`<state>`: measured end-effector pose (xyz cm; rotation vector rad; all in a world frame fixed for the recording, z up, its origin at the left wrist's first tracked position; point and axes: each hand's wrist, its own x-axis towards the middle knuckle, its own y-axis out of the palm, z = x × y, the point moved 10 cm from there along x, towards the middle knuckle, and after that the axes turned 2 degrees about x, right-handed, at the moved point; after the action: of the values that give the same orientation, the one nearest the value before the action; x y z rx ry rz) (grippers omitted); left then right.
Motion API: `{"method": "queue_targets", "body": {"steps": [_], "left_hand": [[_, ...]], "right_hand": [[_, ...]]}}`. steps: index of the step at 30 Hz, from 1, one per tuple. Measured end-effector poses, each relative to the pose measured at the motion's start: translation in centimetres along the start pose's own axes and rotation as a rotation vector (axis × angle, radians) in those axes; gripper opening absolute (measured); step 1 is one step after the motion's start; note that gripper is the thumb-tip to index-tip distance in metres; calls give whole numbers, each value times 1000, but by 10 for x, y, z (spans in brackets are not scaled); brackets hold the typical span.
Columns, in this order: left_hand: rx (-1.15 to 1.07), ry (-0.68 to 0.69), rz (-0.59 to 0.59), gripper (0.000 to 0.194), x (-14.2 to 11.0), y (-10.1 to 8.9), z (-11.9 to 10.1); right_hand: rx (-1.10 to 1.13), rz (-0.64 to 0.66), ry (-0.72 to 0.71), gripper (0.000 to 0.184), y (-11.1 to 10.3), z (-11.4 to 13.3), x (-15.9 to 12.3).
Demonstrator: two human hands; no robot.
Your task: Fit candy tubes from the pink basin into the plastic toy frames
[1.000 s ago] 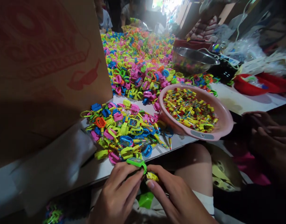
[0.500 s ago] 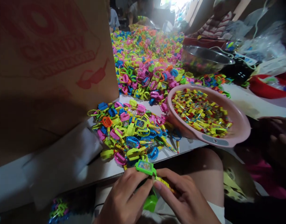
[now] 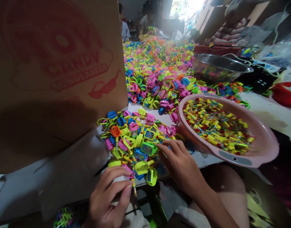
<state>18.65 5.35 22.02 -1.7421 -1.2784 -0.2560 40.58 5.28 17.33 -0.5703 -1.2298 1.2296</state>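
Observation:
My right hand (image 3: 180,164) reaches over the near pile of small plastic toys (image 3: 136,139) on the white table (image 3: 261,110). Its fingers are stretched out, and the fingertips touch a green toy watch (image 3: 148,148) lying on top of the pile. My left hand (image 3: 109,196) stays low at the table's front edge with its fingers curled. Thumb and forefinger pinch at a thin yellow candy tube (image 3: 134,189) that sticks out past the edge. A pink basin (image 3: 266,148) full of yellow candy tubes stands just right of my right hand.
A big brown cardboard box (image 3: 52,79) printed "CANDY" stands at the left. A large heap of coloured toys (image 3: 159,69) covers the far table. A steel bowl (image 3: 218,65) and a red basin (image 3: 284,95) stand at the right. People sit at the far end.
The green toy watch has gone from my hands at my lap onto the pile. My right hand moved forward with it; my left hand dropped back and now pinches a tube.

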Motion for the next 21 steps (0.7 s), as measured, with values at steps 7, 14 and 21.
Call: {"method": "queue_targets", "body": {"steps": [7,14,21], "left_hand": [[81,5,42,29,12,0,16],[74,131,139,20,110,5,25],[61,-101,763,29,260,168,127]], "right_hand": [[-3,-41,-68,35,0,4,-1],[-69,-150,170,21,-88,-134,-22],[-62,362,184,36,-39,-264,-21]]}}
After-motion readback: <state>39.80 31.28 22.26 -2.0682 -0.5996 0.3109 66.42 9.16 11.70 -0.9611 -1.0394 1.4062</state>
